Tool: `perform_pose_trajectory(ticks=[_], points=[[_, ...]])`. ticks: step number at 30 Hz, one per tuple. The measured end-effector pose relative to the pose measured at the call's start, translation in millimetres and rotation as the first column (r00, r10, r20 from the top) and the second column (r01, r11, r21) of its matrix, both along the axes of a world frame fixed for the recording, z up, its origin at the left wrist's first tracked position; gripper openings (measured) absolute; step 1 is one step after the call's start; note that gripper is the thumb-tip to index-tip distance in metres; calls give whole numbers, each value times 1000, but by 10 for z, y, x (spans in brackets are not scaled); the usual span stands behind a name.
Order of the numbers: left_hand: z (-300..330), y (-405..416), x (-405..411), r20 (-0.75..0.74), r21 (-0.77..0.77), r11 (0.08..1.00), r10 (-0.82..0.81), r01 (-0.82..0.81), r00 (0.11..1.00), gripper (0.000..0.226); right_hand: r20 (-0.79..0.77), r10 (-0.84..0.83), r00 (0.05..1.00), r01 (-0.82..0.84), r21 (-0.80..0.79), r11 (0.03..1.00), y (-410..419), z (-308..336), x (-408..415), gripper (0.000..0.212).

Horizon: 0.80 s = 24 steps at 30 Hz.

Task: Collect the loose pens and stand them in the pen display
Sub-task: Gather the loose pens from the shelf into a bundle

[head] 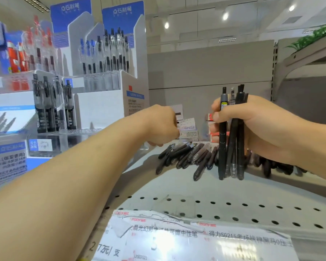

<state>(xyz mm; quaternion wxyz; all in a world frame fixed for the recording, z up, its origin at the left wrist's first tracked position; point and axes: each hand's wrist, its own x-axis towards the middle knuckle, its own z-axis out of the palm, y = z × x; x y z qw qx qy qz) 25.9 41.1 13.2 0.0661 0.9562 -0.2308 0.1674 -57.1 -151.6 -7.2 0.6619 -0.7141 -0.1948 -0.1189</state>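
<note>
Above the shelf (215, 187), right hand (256, 127) grips upright pens (231, 147); left hand (162, 125) curls over loose pens (184, 155), grip unclear.

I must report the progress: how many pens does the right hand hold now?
About 4, maybe 5. The right hand grips a bundle of black pens upright above the shelf; they overlap, so some may be hidden.

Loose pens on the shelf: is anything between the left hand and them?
Nothing visible. The left hand hovers just above the left end of the loose pens; the small boxes sit behind it, not between.
</note>
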Motion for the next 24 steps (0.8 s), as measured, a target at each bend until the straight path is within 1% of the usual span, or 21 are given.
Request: perform_pose_trajectory(ticks=[2,3,5,7,10,12,13,14,15,16,18,20,22,23,24], points=[[-92,-32,107,99,170,979,94,-110,991,26,-8,-4,1000,5,44,999,24,5,-5,22],[-131,-56,144,131,219,966,112,-139,985,25,-7,-15,1000,15,60,998,36,6,-8,24],[-202,-77,206,124,276,946,141,-170,982,22,-7,-36,999,36,65,997,62,-2,-11,24],[-261,-78,251,88,303,932,179,-198,980,20,-13,-52,999,53,58,997,59,-12,-9,23],[-276,-86,254,61,318,919,225,-233,972,27,-30,-45,999,46,65,997,18,-20,-5,19],[-258,-90,241,19,304,925,233,-228,972,30,-44,-15,999,17,63,998,1,-14,-4,19],[-248,-94,223,-11,291,931,234,-221,972,30,-50,-7,999,10,58,998,-3,-11,-5,19],[-242,-97,216,-32,275,935,240,-222,970,23,-54,-9,999,12,51,999,-9,-10,-3,19],[-228,-95,207,-46,256,938,253,-233,966,12,-56,-16,998,19,43,999,-17,-6,-1,18],[-215,-86,200,-53,225,943,263,-245,963,8,-58,-23,998,25,35,999,-22,-6,-3,16],[-166,-58,174,-57,142,957,264,-254,963,17,-60,-18,998,20,30,999,-34,-2,-8,13],[-105,-15,179,-28,38,973,229,-227,973,18,-56,-10,998,11,21,1000,-31,8,-10,12],[-66,-14,160,-86,-156,976,139,-151,987,17,-53,-9,999,9,4,1000,-31,15,-12,13],[-58,-40,131,-144,-280,955,60,-99,988,17,-54,-12,998,12,-4,1000,-35,19,-10,13],[-53,-78,86,-191,-408,912,-39,-43,981,16,-57,-17,998,16,-11,1000,-39,23,-14,14]])
